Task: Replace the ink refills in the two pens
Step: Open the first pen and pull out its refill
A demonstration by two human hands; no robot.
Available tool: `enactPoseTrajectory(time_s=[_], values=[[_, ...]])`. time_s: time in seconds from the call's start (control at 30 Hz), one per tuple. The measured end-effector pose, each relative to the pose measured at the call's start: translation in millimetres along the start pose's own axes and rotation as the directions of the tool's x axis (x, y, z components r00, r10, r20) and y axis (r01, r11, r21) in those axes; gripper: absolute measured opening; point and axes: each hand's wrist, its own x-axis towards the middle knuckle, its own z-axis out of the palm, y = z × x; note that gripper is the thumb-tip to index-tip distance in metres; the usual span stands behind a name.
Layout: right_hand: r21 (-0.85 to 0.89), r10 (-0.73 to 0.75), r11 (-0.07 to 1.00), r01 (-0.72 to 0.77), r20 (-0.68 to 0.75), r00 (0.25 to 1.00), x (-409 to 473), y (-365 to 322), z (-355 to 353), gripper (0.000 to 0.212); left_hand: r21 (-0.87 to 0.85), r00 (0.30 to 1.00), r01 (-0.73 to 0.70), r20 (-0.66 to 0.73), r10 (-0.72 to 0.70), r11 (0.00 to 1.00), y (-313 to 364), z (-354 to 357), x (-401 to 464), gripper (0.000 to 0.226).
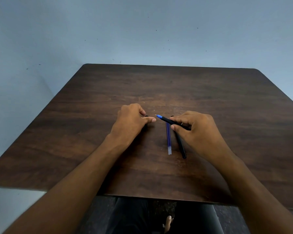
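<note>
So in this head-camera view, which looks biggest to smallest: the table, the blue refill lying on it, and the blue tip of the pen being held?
1. table
2. blue refill
3. blue tip of the pen in the right hand

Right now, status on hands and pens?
Right hand holds black pen, blue tip exposed. Left hand pinches small black part. Blue refill, second pen on table.

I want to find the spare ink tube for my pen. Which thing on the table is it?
Look at the brown table, in the gap between the two hands. The ink tube lies flat there, just left of a black pen. It is the thin see-through blue stick with a clear end; its neighbours are black.
</note>
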Motion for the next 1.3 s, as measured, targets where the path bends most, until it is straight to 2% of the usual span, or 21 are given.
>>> enactPoseTrajectory(time_s=[0.07,0.17,0.27,0.33,0.4,0.57,0.67,0.8,0.9,1.1,1.2,1.3], values=[[0.005,0.007,1.000,-0.007,-0.009,1.000,0.0,0.7,0.4,0.030,-0.044,0.998,-0.021,-0.059,0.018,0.999,-1.2,-1.4,-4.5,0.033],[0.019,0.008,1.000,-0.007,-0.028,1.000,0.5,2.6,0.9,0.029,-0.216,0.977,-0.151,-0.184,0.111,0.965,-4.8,-3.9,-15.4,0.016],[0.039,-0.008,0.999,0.010,-0.042,0.999,1.0,4.4,0.9,0.027,-0.504,0.982,-0.188,-0.113,0.151,0.843,-4.6,-5.0,-28.0,0.021],[0.069,-0.015,0.997,0.019,-0.055,0.998,1.4,5.3,1.5,0.026,-0.621,0.985,-0.159,-0.044,0.169,0.767,-2.8,-3.9,-33.7,0.029],[0.119,-0.011,0.993,0.019,-0.068,0.998,1.3,5.8,2.5,0.025,-0.726,0.989,-0.090,0.016,0.149,0.681,-0.6,-2.2,-36.7,0.026],[0.204,0.002,0.979,0.011,-0.063,0.998,2.8,4.0,5.9,0.024,-0.927,0.968,0.158,0.213,0.130,0.341,6.7,2.6,-37.0,0.036],[0.232,0.016,0.973,-0.009,-0.026,1.000,4.6,4.6,4.8,0.023,-0.944,0.964,0.199,0.237,0.121,0.263,9.3,3.6,-35.7,0.032],[0.259,0.045,0.964,-0.063,0.073,0.996,4.4,10.1,3.8,0.017,-0.952,0.973,0.183,0.210,0.091,0.245,11.8,3.9,-35.4,0.030],[0.254,0.039,0.966,-0.052,0.056,0.998,4.2,12.6,6.1,0.022,-0.953,0.985,0.157,0.172,0.036,0.259,16.0,7.1,-37.4,0.036],[0.286,0.008,0.958,-0.006,-0.008,1.000,3.5,14.7,11.5,0.022,-0.919,0.997,0.037,0.009,-0.073,0.392,25.3,8.7,-39.0,0.030],[0.308,-0.032,0.950,0.044,-0.046,0.998,4.6,14.7,11.7,0.020,-0.892,0.993,-0.041,-0.087,-0.083,0.449,29.4,7.9,-39.5,0.024],[0.308,-0.047,0.949,0.068,-0.075,0.996,5.7,15.4,12.0,0.017,-0.878,0.992,-0.058,-0.103,-0.068,0.475,31.4,6.0,-41.0,0.028]])
